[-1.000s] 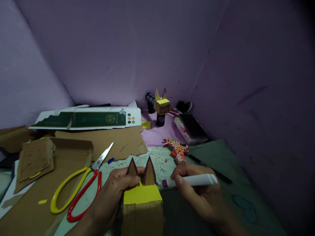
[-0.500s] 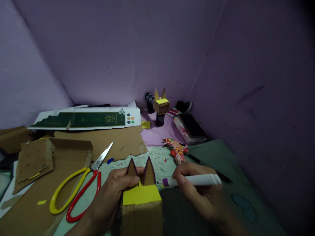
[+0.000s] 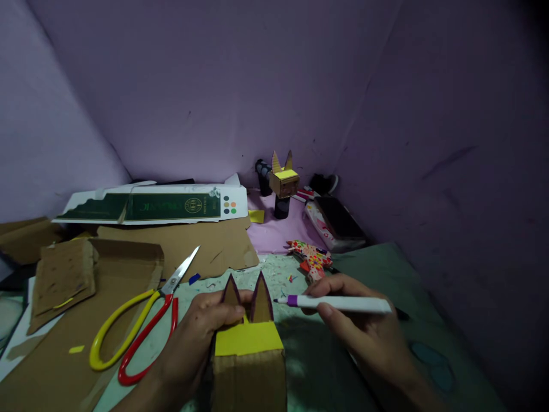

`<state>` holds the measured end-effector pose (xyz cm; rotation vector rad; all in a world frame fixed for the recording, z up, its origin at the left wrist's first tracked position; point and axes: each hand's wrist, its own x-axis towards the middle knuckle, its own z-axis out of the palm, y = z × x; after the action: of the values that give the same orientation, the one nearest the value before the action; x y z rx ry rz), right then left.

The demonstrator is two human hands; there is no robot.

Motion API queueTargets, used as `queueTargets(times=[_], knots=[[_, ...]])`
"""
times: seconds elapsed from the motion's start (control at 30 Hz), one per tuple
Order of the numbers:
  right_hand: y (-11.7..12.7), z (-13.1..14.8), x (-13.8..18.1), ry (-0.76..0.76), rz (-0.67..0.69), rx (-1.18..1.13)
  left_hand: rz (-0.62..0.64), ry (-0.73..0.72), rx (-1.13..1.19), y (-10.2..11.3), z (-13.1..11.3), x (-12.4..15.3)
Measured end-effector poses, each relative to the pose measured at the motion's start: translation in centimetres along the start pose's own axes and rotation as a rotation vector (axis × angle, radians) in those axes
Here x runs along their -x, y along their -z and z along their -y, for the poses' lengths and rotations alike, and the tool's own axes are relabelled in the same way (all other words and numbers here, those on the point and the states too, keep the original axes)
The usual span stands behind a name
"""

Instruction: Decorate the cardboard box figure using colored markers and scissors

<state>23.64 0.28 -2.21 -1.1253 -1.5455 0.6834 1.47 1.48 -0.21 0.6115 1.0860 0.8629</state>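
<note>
My left hand (image 3: 201,323) grips a cardboard box with two pointed ears (image 3: 250,377), its thumb pressed by the base of the left ear. Yellow paper covers the top of the box, and dark purple lines edge both ears. In my right hand (image 3: 355,320) is a white marker with a purple band (image 3: 343,304), held nearly level. Its dark tip points left, just beside the outer edge of the right ear; whether it touches I cannot tell. Left of my left hand lie scissors (image 3: 165,297) with one yellow and one red handle, blades apart.
Cardboard sheets (image 3: 214,246) and a green and white printed carton (image 3: 171,205) lie at the back left. A smaller eared cardboard box (image 3: 284,184) sits on a black cylinder (image 3: 281,207). A floral glue gun (image 3: 312,257) and a dark phone (image 3: 341,217) lie right of centre.
The marker tip has moved up along the right ear's outer edge, and the marker now lies flatter. My left hand still holds the box; the whole view has shifted slightly.
</note>
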Motion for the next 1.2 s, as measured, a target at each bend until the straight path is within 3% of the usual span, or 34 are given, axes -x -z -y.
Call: queueTargets(times=[0.1,0.53,1.2], knots=[[0.1,-0.5,0.0,-0.040,0.011,-0.045,-0.011,0.001,-0.005,0.0,-0.1,-0.1],[-0.1,1.6,-1.1,0.148,0.015,-0.079,0.027,0.004,-0.040,0.3,-0.1,-0.1],[-0.4,1.8,-0.8,0.209,0.028,-0.045,0.041,-0.005,-0.017,0.1,-0.1,-0.2]])
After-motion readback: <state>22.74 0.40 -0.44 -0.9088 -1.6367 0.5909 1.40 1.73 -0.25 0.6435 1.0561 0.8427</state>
